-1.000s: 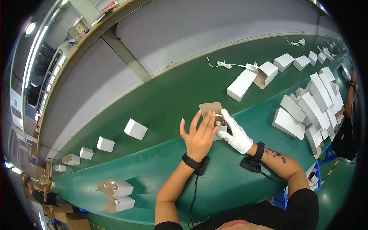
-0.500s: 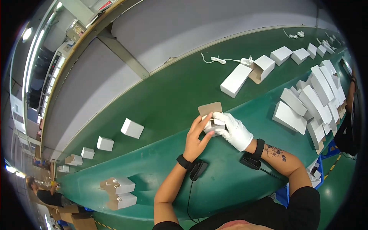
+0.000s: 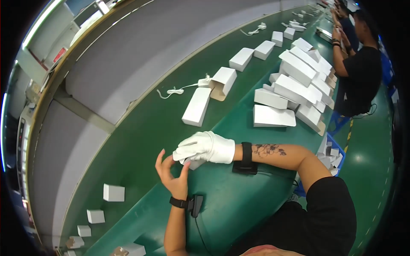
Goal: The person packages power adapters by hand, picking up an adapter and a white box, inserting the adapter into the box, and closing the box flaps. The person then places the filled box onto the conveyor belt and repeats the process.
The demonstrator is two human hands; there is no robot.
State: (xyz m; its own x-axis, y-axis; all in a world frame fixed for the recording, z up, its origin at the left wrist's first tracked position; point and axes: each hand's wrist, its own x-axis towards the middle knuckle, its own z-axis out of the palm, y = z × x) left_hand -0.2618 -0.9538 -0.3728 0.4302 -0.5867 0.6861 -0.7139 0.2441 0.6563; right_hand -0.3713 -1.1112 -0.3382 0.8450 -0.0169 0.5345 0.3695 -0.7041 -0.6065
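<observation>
Right hand point(image 3: 206, 147), gloved, grasps the white box point(image 3: 195, 164) above the green desk point(image 3: 232, 196). Left hand point(image 3: 176, 181), bare, curves at its left side; whether it grips, I cannot tell from here.

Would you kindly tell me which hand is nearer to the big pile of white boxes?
Right. The gloved right hand is left of the pile of white boxes; the bare left hand is farther left.

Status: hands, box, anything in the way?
Gloved right hand over white box, mostly hiding it. Bare left hand close alongside, grip unclear. Piled boxes off right, not touching either hand.
</observation>
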